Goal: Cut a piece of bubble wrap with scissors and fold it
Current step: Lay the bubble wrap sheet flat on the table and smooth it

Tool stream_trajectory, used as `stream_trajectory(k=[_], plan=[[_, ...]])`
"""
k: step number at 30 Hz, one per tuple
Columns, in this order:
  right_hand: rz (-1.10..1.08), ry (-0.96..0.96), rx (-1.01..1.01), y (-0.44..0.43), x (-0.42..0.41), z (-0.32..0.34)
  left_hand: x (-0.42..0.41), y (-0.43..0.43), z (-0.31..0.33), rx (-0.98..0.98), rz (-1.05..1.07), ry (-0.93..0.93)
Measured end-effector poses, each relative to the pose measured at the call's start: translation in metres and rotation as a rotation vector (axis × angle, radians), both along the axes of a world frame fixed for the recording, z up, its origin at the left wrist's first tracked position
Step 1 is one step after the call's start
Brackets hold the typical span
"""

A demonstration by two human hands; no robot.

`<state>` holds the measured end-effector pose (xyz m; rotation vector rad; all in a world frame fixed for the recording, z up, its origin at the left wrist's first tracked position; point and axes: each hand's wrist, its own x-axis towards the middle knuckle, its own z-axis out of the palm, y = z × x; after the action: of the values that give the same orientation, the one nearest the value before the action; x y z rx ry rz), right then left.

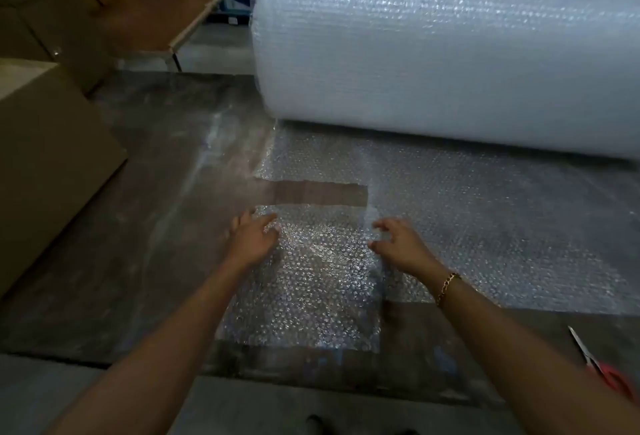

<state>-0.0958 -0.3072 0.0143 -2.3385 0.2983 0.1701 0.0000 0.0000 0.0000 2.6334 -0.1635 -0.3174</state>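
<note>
A cut piece of bubble wrap [311, 282] lies flat on the dark table [145, 213] in the middle of the view. My left hand [254, 237] rests on its far left corner with fingers spread. My right hand [398, 244] sits at its far right edge, thumb and fingers curled and pinching the wrap there. A narrow bare gap separates the piece from the sheet [485, 220] that runs off the big bubble wrap roll [450, 46] behind. Red-handled scissors [601, 367] lie on the table at the right edge, untouched.
A large cardboard box [45, 164] stands at the left on the table. A brown bench [162, 15] with dark items is at the back left. The table's front edge [104, 358] runs across the bottom, with grey floor below.
</note>
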Motion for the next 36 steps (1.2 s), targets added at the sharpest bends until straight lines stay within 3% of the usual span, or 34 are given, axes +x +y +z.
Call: stream_trajectory(k=[8, 13, 21, 28, 36], plan=[[-0.088, 0.101, -0.222, 0.01, 0.021, -0.009, 0.017, 0.005, -0.012, 0.049, 0.003, -0.016], [-0.066, 0.085, -0.236, 0.012, 0.026, -0.017, 0.019, 0.002, -0.014, 0.013, 0.039, -0.066], [-0.059, -0.095, -0.077, 0.012, 0.022, -0.025, 0.014, 0.005, -0.016, -0.353, 0.099, -0.124], [-0.285, -0.15, 0.345, 0.008, 0.006, -0.013, 0.011, -0.004, -0.007, -0.708, 0.319, 0.08], [-0.359, -0.135, 0.501, -0.007, -0.017, 0.004, -0.003, -0.025, 0.004, -0.731, 0.251, 0.085]])
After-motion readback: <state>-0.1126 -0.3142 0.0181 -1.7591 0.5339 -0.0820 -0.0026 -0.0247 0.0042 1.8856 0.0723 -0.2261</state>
